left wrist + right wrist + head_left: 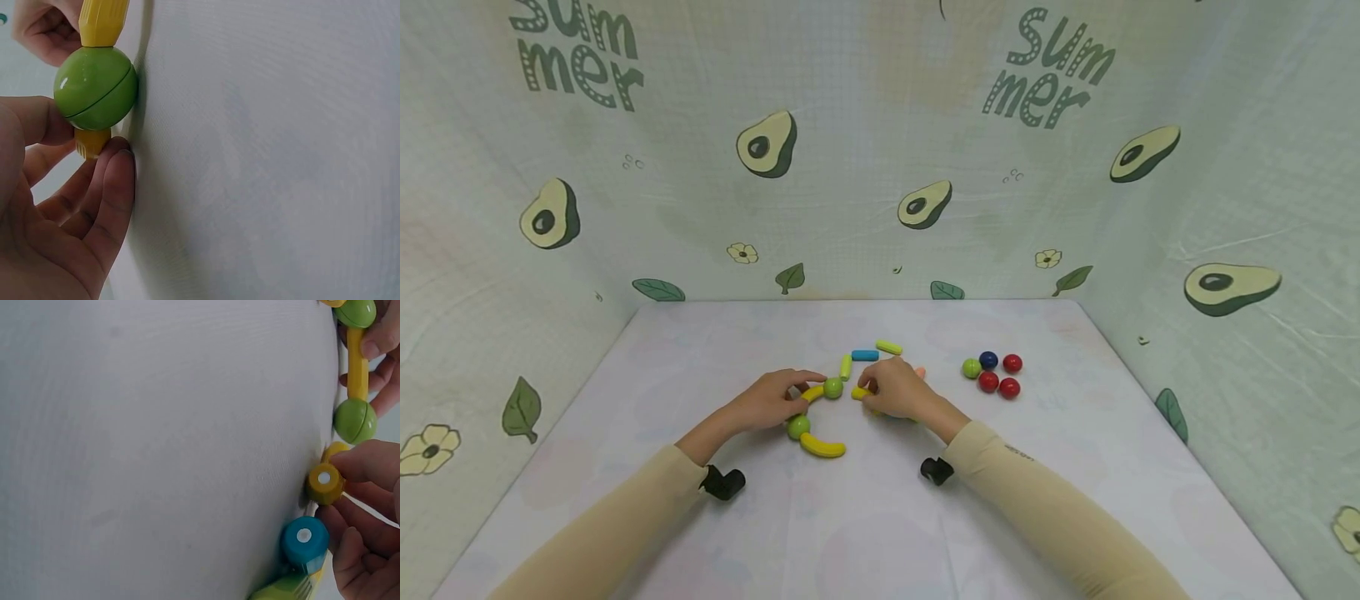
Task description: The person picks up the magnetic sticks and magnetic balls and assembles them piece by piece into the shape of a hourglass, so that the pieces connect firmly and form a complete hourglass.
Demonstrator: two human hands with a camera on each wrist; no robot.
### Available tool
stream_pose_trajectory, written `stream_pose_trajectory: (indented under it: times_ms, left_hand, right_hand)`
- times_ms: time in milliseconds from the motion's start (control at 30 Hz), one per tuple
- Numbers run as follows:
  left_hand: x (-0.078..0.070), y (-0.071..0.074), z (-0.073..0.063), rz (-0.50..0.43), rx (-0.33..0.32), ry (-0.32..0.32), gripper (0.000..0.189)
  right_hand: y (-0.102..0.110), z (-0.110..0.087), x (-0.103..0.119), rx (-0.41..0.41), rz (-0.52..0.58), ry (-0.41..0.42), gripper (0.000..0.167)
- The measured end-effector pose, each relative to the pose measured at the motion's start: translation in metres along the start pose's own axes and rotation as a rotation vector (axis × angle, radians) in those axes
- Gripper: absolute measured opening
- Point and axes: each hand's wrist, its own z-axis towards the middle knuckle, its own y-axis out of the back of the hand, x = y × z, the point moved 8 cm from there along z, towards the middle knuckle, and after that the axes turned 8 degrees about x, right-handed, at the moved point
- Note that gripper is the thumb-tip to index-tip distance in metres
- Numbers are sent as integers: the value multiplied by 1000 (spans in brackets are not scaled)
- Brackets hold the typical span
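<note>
A chain of magnetic pieces lies in the middle of the table: a green ball (832, 387), a yellow curved rod (813, 393), a second green ball (798, 427) and another yellow curved rod (823, 447). My left hand (771, 399) grips the rod between the two balls; in the left wrist view its thumb touches the nearer green ball (95, 87). To the right of the chain, my right hand (897, 388) pinches a separate yellow rod (324, 487), whose end faces the camera in the right wrist view. Beside those fingertips is a blue rod (304, 542).
Past the hands lie a blue rod (865, 355) and yellow-green rods (889, 347). An orange piece (921, 372) and some yellow pieces are partly covered by the right hand. Farther right sit red balls (988, 382), a dark blue ball (988, 360) and a green ball (972, 367).
</note>
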Motion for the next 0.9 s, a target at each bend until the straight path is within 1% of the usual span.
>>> stream_pose_trajectory:
  times_ms: [100,333,633,833,900]
  left_hand:
    - [-1,0,0,2,2,-2,52]
    - [-3,1,-2,-10,1,3,51]
    - [-2,1,-2,-18,0,-8,52]
    - [0,0,-2,-13,1,-9,51]
    - [0,0,-3,-12,2,-7,52]
  right_hand:
    - [0,0,1,-11,-17,0,20]
    - [6,3,10,-69,-69,29,17]
    - [7,9,13,-68,-25,24,18]
    - [5,10,14,-69,-16,46,18]
    - [3,10,13,-54,-13,52,20]
